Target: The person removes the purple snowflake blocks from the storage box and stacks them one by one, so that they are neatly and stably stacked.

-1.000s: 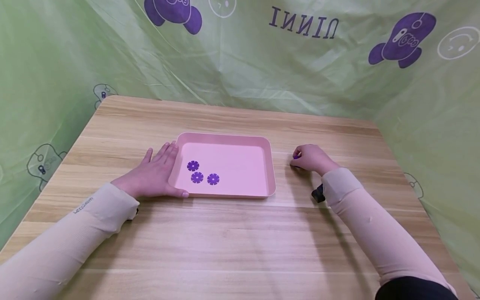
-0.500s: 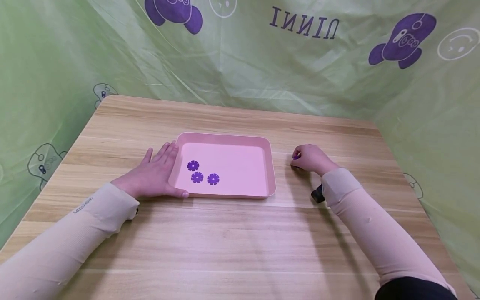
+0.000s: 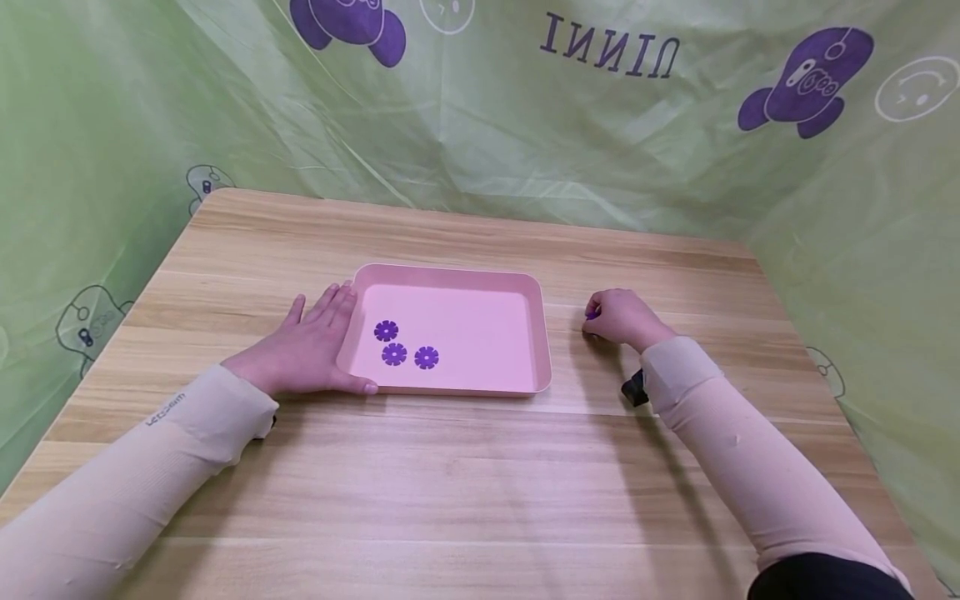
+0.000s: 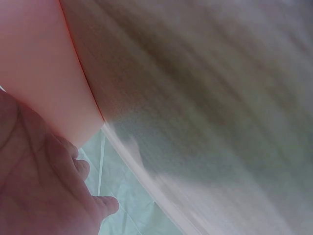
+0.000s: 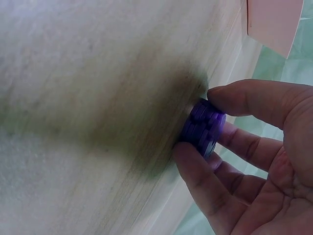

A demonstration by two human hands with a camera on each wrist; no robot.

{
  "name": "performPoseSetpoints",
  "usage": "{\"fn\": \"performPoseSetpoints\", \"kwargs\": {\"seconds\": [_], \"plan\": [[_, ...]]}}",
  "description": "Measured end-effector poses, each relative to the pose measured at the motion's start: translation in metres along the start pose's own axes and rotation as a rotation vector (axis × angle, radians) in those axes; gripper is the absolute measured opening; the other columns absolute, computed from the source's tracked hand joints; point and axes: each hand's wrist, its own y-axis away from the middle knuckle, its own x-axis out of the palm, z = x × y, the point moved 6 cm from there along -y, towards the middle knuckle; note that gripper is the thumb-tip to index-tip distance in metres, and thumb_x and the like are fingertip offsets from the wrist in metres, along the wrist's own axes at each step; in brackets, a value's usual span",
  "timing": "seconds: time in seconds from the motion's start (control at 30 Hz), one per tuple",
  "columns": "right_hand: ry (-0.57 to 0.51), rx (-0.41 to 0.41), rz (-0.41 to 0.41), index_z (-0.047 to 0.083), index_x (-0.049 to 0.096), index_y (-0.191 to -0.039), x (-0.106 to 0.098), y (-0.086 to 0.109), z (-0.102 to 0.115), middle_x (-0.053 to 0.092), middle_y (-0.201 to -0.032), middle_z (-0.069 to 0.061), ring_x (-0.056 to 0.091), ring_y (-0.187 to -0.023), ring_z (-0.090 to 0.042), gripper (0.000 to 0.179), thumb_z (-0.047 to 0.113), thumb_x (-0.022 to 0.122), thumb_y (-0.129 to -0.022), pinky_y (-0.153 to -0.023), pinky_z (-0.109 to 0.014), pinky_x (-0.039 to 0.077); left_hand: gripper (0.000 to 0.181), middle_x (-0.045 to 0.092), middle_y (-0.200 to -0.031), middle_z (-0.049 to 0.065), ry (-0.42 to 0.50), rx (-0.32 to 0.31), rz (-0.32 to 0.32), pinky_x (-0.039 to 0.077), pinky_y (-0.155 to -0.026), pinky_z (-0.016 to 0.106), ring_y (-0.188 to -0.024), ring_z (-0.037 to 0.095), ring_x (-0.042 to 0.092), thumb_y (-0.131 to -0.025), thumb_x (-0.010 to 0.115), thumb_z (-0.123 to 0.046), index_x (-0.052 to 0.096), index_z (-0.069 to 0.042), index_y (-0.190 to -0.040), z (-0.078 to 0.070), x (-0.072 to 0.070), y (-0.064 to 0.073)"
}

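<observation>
My left hand (image 3: 303,354) lies with fingers spread and straight along the left wall of a pink tray (image 3: 480,333), its thumb at the near left corner. In the left wrist view its palm (image 4: 44,181) faces the tray wall (image 4: 44,63). Three purple notched snowflake discs (image 3: 394,355) lie flat in the tray's left part. Right of the tray, my right hand (image 3: 621,317) pinches a short stack of purple snowflake discs (image 5: 203,127) between thumb and fingers, close over the table. In the head view the hand mostly hides this stack.
The wooden table (image 3: 450,492) spreads around the tray, with its far edge against a green printed curtain (image 3: 480,142). A small black device (image 3: 636,388) sits under the right wrist. The tray's corner (image 5: 276,22) shows at the upper right of the right wrist view.
</observation>
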Motion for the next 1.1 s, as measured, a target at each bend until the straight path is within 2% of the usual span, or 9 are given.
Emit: {"fn": "performPoseSetpoints", "kwargs": {"seconds": [0.47, 0.6, 0.7, 0.87, 1.1], "plan": [[-0.017, 0.019, 0.014, 0.0, 0.065, -0.099, 0.002, 0.0, -0.002, 0.066, -0.089, -0.01, 0.059, -0.084, -0.026, 0.016, 0.014, 0.069, -0.092, -0.08, -0.041, 0.049, 0.148, -0.005, -0.169, 0.029, 0.002, 0.0, -0.001, -0.006, -0.119, 0.069, -0.156, 0.044, -0.006, -0.073, 0.067, -0.086, -0.001, 0.012, -0.159, 0.0, 0.0, -0.001], [-0.029, 0.008, 0.031, -0.002, 0.065, -0.103, 0.001, 0.002, -0.001, 0.066, -0.088, -0.01, 0.059, -0.081, -0.025, 0.021, 0.017, 0.07, -0.093, -0.078, -0.04, 0.05, 0.147, -0.004, -0.168, 0.029, 0.007, 0.001, -0.002, -0.006, -0.119, 0.069, -0.155, 0.044, -0.006, -0.073, 0.068, -0.085, 0.0, 0.012, -0.159, 0.0, 0.0, -0.001], [-0.029, -0.022, 0.051, -0.005, 0.065, -0.113, -0.002, 0.002, -0.001, 0.068, -0.094, -0.013, 0.06, -0.086, -0.028, 0.035, 0.025, 0.068, -0.095, -0.084, -0.044, 0.051, 0.147, -0.005, -0.168, 0.029, 0.007, 0.002, -0.001, -0.006, -0.118, 0.069, -0.155, 0.044, -0.006, -0.073, 0.068, -0.086, 0.0, 0.012, -0.159, 0.0, 0.0, -0.001], [-0.041, -0.05, 0.048, -0.009, 0.058, -0.131, -0.017, 0.0, -0.001, 0.066, -0.117, -0.028, 0.061, -0.108, -0.039, 0.056, 0.038, 0.06, -0.101, -0.098, -0.056, 0.047, 0.148, -0.005, -0.169, 0.029, 0.004, 0.003, -0.003, -0.007, -0.119, 0.068, -0.155, 0.044, -0.006, -0.072, 0.067, -0.087, 0.0, 0.012, -0.159, 0.0, 0.0, -0.001], [-0.101, -0.059, 0.045, -0.007, 0.056, -0.137, -0.028, -0.006, 0.017, 0.058, -0.134, -0.032, 0.055, -0.124, -0.044, 0.054, 0.037, 0.055, -0.105, -0.104, -0.058, 0.045, 0.148, -0.005, -0.168, 0.029, -0.001, 0.001, 0.002, -0.007, -0.119, 0.068, -0.155, 0.044, -0.007, -0.072, 0.066, -0.088, -0.001, 0.012, -0.159, 0.0, 0.0, -0.001]]}}
